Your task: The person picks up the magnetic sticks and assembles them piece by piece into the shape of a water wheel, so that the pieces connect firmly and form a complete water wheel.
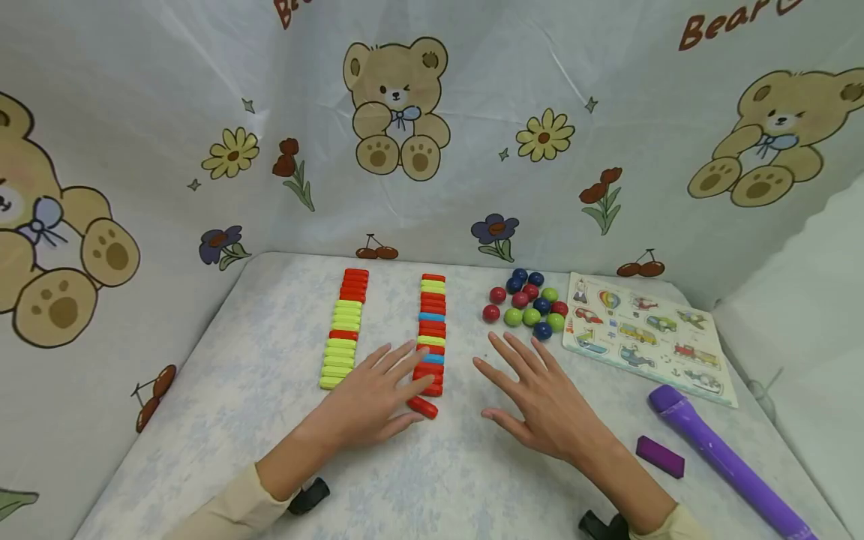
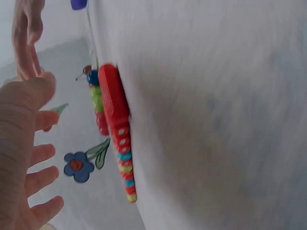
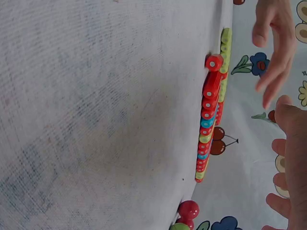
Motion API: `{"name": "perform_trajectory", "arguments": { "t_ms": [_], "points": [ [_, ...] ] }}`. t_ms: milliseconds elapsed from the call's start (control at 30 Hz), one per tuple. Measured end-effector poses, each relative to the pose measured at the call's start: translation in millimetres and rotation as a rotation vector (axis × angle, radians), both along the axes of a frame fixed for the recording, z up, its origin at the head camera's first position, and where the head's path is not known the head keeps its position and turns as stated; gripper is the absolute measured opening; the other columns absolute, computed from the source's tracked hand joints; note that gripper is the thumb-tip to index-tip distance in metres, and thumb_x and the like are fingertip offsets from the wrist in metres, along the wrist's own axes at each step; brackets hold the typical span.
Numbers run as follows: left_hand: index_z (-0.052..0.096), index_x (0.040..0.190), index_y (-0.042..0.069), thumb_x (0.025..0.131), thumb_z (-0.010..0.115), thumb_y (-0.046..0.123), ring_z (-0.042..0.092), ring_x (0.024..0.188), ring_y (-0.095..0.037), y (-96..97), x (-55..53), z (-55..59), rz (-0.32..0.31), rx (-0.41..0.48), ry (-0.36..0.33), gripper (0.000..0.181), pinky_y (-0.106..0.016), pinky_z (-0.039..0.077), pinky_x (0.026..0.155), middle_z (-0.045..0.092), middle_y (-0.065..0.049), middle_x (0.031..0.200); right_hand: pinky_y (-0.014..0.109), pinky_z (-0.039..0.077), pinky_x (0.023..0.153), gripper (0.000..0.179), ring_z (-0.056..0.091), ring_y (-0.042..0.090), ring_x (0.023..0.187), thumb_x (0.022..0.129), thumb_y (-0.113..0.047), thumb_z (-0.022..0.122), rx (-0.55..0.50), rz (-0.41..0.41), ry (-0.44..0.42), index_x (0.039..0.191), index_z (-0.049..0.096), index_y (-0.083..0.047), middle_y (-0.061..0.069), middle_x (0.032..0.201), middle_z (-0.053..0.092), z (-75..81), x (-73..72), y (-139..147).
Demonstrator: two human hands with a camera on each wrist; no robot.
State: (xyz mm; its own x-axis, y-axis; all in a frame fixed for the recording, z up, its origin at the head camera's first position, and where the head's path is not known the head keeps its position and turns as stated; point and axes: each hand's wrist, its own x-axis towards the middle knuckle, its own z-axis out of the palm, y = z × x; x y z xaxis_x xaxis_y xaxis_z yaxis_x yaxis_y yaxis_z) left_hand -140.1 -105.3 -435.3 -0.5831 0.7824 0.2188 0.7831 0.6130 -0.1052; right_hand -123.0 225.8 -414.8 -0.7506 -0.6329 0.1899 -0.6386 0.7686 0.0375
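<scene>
My left hand (image 1: pixel 367 397) hovers with fingers spread over the near end of a column of small plastic rods (image 1: pixel 432 309) in red, yellow, and blue. At that end, one red rod (image 1: pixel 423 407) lies askew under the thumb side of the hand. In the left wrist view, this red rod (image 2: pixel 114 93) shows apart from the thumb. A second column of yellow-green and red rods (image 1: pixel 347 306) runs to the left, its near end by my left wrist. My right hand (image 1: pixel 540 405) is spread above the table, holding nothing, between the rods and the balls.
Several red, green and dark blue balls (image 1: pixel 532 316) cluster at the back right. Next to them lies a picture board (image 1: pixel 658 324) with vehicles. A purple block (image 1: pixel 660 456) and a long purple baton with a wider head (image 1: pixel 732 465) lie right of my right arm.
</scene>
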Motion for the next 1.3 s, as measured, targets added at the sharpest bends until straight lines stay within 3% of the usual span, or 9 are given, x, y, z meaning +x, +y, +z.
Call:
{"name": "perform_trajectory", "arguments": {
  "t_ms": [200, 333, 433, 567, 700, 800, 1000, 1167, 1300],
  "points": [
    [0.073, 0.138, 0.021, 0.105, 0.069, 0.048, 0.039, 0.157, -0.029, 11.4, 2.4, -15.4, -0.049, -0.031, -0.067, 0.042, -0.049, 0.037, 0.126, 0.043, -0.01, 0.169, 0.067, 0.027, 0.126, 0.072, 0.033, 0.038, 0.159, 0.104, -0.064, 0.059, -0.049, 0.01, 0.025, 0.164, 0.047, -0.027, 0.011, 0.176, 0.031, -5.6, -8.4, 9],
    [0.078, 0.124, 0.019, 0.099, 0.079, 0.04, 0.05, 0.148, -0.026, 13.4, 4.3, -19.6, -0.079, 0.003, -0.054, 0.032, -0.045, 0.045, 0.121, 0.055, -0.008, 0.159, 0.067, 0.035, 0.122, 0.07, 0.041, 0.038, 0.155, 0.103, -0.056, 0.067, -0.1, -0.011, 0.013, 0.163, 0.049, -0.026, 0.013, 0.173, 0.036, -11.0, -23.9, 22],
    [0.077, 0.117, 0.019, 0.097, 0.084, 0.033, 0.06, 0.13, -0.019, 12.1, 6.2, -20.4, -0.105, 0.026, -0.019, 0.025, -0.038, 0.052, 0.112, 0.067, -0.001, 0.136, 0.069, 0.04, 0.117, 0.066, 0.047, 0.042, 0.148, 0.102, -0.047, 0.073, -0.141, -0.069, -0.014, 0.16, 0.054, -0.023, 0.017, 0.168, 0.043, -15.2, -42.1, 36],
    [0.073, 0.112, 0.02, 0.098, 0.083, 0.026, 0.063, 0.109, -0.012, 11.1, 8.1, -19.7, -0.117, 0.018, -0.006, 0.018, -0.031, 0.055, 0.101, 0.071, 0.007, 0.112, 0.069, 0.048, 0.109, 0.056, 0.055, 0.045, 0.138, 0.102, -0.032, 0.077, -0.187, -0.164, -0.048, 0.152, 0.061, -0.014, 0.021, 0.156, 0.052, -23.0, -70.8, 60],
    [0.071, 0.11, 0.022, 0.1, 0.081, 0.023, 0.063, 0.101, -0.009, 11.4, 9.3, -18.5, -0.109, 0.005, -0.039, 0.014, -0.028, 0.055, 0.094, 0.072, 0.01, 0.105, 0.062, 0.057, 0.098, 0.047, 0.062, 0.041, 0.126, 0.101, -0.022, 0.077, -0.184, -0.24, -0.111, 0.145, 0.065, -0.009, 0.021, 0.143, 0.06, -31.7, -91.7, 79],
    [0.072, 0.111, 0.023, 0.1, 0.08, 0.022, 0.062, 0.098, -0.008, 11.1, 10.4, -17.1, -0.103, 0.016, -0.062, 0.013, -0.026, 0.055, 0.09, 0.071, 0.011, 0.102, 0.059, 0.061, 0.091, 0.045, 0.066, 0.04, 0.118, 0.102, -0.021, 0.077, -0.164, -0.278, -0.164, 0.143, 0.066, -0.008, 0.021, 0.138, 0.062, -37.7, -98.0, 87],
    [0.077, 0.119, 0.023, 0.098, 0.083, 0.026, 0.066, 0.1, -0.009, 11.7, 11.6, -11.4, -0.062, 0.071, -0.145, 0.022, -0.027, 0.058, 0.09, 0.073, 0.009, 0.11, 0.055, 0.062, 0.084, 0.041, 0.071, 0.035, 0.105, 0.099, -0.02, 0.081, -0.194, -0.28, -0.193, 0.136, 0.07, -0.009, 0.021, 0.128, 0.067, -43.2, -90.6, 81],
    [0.079, 0.119, 0.019, 0.097, 0.084, 0.025, 0.067, 0.102, -0.011, 11.8, 10.3, -6.1, 0.004, 0.137, -0.257, 0.023, -0.027, 0.059, 0.09, 0.073, 0.007, 0.112, 0.037, 0.061, 0.077, 0.04, 0.072, 0.021, 0.097, 0.092, -0.023, 0.088, -0.263, -0.159, -0.214, 0.127, 0.071, -0.015, 0.003, 0.116, 0.073, -39.2, -68.5, 46],
    [0.08, 0.117, 0.018, 0.097, 0.084, 0.024, 0.066, 0.1, -0.01, 12.6, 9.0, -5.1, 0.015, 0.169, -0.283, 0.021, -0.024, 0.059, 0.086, 0.072, 0.007, 0.109, 0.028, 0.059, 0.078, 0.04, 0.07, 0.013, 0.096, 0.091, -0.027, 0.09, -0.274, -0.041, -0.29, 0.125, 0.069, -0.02, -0.006, 0.113, 0.073, -31.9, -43.1, 8]
  ]
}}
